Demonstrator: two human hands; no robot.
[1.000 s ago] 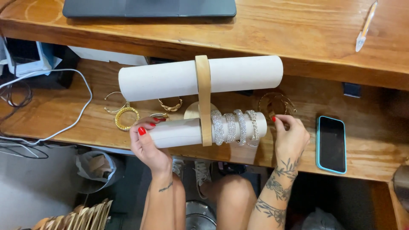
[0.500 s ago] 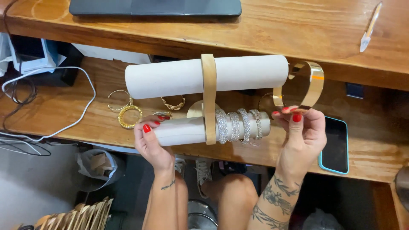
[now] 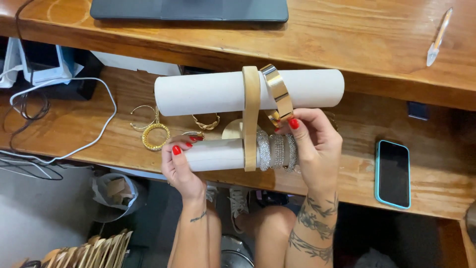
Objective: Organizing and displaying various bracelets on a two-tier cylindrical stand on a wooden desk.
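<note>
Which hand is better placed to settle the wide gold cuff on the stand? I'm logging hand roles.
Right: the right hand already pinches the wide gold metal cuff by the upper white roll; the left hand steadies the lower white roll.

Both arms were bare, no sleeves in sight. The left hand (image 3: 179, 166) showed red polish on its nails, and a small dark tattoo sat at that wrist. The right hand (image 3: 313, 149) wore the same red polish. Its forearm carried larger dark tattoos, leafy shapes and bands running down from the wrist. No rings or watch showed.
</note>
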